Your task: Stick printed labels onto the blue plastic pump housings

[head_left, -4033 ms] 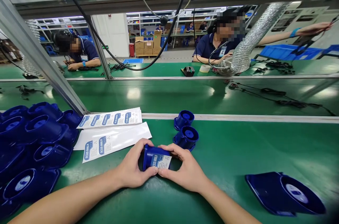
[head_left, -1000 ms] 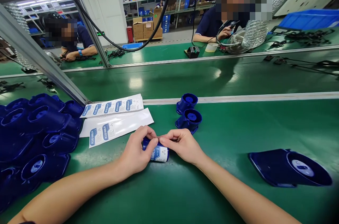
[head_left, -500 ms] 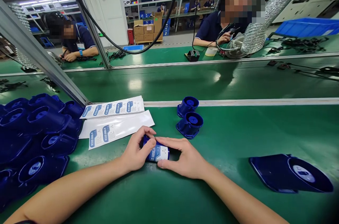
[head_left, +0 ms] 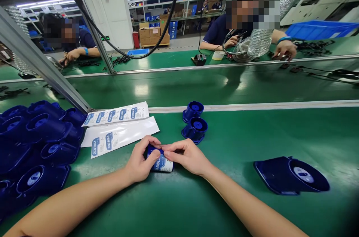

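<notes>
A blue cylindrical plastic housing (head_left: pixel 152 150) lies on its side on the green bench in front of me. Around its left end curls my left hand (head_left: pixel 140 160), thumb pressed on its near side. A white-and-blue label (head_left: pixel 166 165) with "5000L/H" print wraps its surface. My right hand (head_left: pixel 189 156) has thumb and fingertips drawn together at the upper edge of the label, against the housing. Just left lie a partly used label sheet (head_left: pixel 131 136) and a fuller label sheet (head_left: pixel 116 114). Two upright blue housings (head_left: pixel 198 129) stand beyond my right hand.
Many dark blue housings (head_left: pixel 46 128) are piled at left. Another blue housing (head_left: pixel 276 175) lies at right. A metal post (head_left: pixel 56 76) slants down at left, and a black cable (head_left: pixel 123 51) hangs ahead. Two co-workers sit across the bench beside a blue bin (head_left: pixel 316 31).
My right hand's spread thumb and fingers have drawn together at the label's upper edge. My left hand still holds the housing. The right co-worker's other hand now shows on the bench.
</notes>
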`<state>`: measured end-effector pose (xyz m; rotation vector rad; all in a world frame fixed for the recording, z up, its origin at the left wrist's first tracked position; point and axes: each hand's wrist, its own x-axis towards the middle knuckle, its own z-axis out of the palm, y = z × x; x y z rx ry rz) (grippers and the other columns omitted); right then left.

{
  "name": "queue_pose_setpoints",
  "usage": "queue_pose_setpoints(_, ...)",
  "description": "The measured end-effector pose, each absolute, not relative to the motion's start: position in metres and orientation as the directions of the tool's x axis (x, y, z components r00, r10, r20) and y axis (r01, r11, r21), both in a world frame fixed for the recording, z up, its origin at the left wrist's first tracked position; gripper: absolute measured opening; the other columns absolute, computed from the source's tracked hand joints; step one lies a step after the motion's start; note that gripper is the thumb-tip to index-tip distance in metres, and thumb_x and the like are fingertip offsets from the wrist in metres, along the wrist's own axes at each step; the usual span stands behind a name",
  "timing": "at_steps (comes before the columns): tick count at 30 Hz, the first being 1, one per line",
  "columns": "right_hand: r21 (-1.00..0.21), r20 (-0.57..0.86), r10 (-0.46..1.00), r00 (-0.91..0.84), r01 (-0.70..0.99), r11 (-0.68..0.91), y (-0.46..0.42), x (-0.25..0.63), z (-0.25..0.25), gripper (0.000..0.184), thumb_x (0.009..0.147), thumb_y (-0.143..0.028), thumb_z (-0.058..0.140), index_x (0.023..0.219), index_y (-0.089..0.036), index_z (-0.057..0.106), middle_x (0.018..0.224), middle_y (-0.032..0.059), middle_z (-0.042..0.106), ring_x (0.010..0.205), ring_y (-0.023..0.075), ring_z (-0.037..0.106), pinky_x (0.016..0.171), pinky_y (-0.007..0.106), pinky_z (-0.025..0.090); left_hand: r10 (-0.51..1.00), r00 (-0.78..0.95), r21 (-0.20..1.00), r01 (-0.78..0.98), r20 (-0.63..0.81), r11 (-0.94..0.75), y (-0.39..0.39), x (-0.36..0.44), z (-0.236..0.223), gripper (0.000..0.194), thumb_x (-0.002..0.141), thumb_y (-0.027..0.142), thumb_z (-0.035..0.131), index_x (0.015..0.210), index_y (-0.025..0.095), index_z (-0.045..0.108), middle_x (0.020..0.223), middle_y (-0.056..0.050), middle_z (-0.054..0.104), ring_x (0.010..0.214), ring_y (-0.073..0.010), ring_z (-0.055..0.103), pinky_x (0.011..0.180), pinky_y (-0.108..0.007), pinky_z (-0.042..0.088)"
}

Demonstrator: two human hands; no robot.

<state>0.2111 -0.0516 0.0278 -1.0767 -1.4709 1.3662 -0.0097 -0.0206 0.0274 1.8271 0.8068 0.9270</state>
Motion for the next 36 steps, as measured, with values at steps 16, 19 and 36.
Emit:
queue_pose_setpoints(16,-0.888,0.282,0.944,-0.173,0.325,0.325,-0.071,0.193,0.019,0.062,0.07,-0.031,0.1,0.129,-0.025,0.082,0.13,0.0109,0.081,0.12,0.0396,0.078,0.108,0.056,0.063,0.84,0.483,0.935,0.11,0.247,-0.339,-0.018,-0.013,0.022,0.035,0.101,0.053,0.065,0.116,0.021,0.062,0.1,-0.006,0.071,0.093,-0.023,0.068,0.085,-0.036,0.053)
queue_pose_setpoints(19,-0.966,0.116,0.978,-0.172,0.209,0.152,-0.07,0.195,0.029,0.052,0.072,-0.036,0.1,0.121,-0.03,0.085,0.126,0.0052,0.083,0.122,0.0382,0.078,0.109,0.053,0.064,0.825,0.494,0.926,0.092,0.276,-0.366,-0.019,-0.013,0.02,0.03,0.1,0.047,0.068,0.116,0.021,0.062,0.1,-0.006,0.072,0.093,-0.0231,0.068,0.086,-0.036,0.052)
queue_pose_setpoints(36,-0.872,0.238,0.952,-0.191,0.39,0.296,-0.065,0.197,0.032,0.022,0.096,-0.041,0.077,0.101,-0.021,0.086,0.097,0.0067,0.088,0.085,0.0295,0.082,0.078,0.041,0.064,0.802,0.518,0.934,0.017,0.298,-0.358,-0.017,-0.012,0.014,0.049,0.104,0.065,0.056,0.12,0.019,0.059,0.101,-0.006,0.065,0.093,-0.0223,0.062,0.085,-0.036,0.05)
